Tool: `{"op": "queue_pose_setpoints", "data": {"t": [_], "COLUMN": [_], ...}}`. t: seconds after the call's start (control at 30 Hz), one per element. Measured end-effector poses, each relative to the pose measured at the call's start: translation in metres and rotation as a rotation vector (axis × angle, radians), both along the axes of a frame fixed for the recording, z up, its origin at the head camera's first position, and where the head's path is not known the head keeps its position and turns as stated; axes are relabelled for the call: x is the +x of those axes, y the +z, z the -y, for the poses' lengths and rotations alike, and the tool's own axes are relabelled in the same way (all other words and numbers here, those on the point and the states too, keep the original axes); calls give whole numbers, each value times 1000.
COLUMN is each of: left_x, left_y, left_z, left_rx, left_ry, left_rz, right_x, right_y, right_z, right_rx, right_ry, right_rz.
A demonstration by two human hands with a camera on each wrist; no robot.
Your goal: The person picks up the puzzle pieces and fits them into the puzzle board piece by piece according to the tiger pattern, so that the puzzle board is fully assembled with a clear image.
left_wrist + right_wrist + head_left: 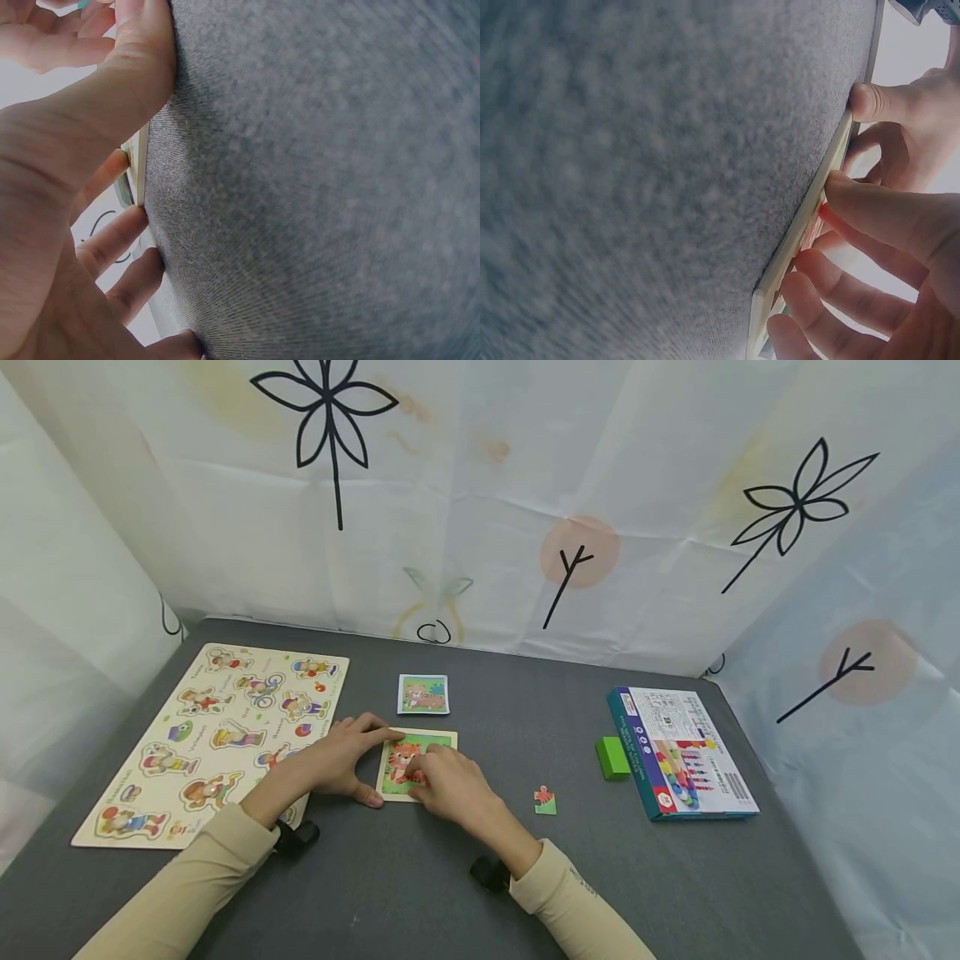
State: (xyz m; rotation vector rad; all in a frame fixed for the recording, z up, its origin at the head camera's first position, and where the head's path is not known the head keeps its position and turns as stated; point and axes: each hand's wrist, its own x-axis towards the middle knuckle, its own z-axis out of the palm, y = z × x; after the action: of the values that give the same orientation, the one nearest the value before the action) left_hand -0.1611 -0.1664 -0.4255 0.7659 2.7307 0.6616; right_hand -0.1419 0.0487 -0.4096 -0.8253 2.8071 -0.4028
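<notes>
A small wooden jigsaw puzzle board [416, 735] with a tiger picture lies flat on the dark table. My left hand [337, 764] steadies its left side, index finger at the top edge and thumb by the lower left corner. Fingers of my right hand [453, 783] touch the tiger picture. In the right wrist view, the right thumb [855, 193] rests at the board's edge [799, 232], and the other fingers bend loosely over the picture. No loose piece shows between them. One red and green puzzle piece [545, 802] lies on the table to the right.
Above the board lies a picture card [423, 695] with a similar animal scene. A large wooden puzzle board [161, 718] of figures covers the left, partly under the left forearm. At right, a green block [613, 758] stands next to a printed box [693, 760].
</notes>
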Motion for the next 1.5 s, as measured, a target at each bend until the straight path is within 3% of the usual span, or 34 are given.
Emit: {"op": "queue_pose_setpoints", "data": {"t": [0.5,1.17,1.5], "left_x": [-1,-1,-1], "left_y": [1,-5,-4], "left_z": [1,4,3], "left_rx": [-1,0,-8], "left_ry": [-1,-2,0], "left_rz": [9,18,20], "right_x": [0,8,14], "right_y": [11,16,17], "right_z": [-18,-117,-150], "right_rx": [-6,-26,7], "right_ry": [28,-106,-176], "right_rz": [16,-34,52]}}
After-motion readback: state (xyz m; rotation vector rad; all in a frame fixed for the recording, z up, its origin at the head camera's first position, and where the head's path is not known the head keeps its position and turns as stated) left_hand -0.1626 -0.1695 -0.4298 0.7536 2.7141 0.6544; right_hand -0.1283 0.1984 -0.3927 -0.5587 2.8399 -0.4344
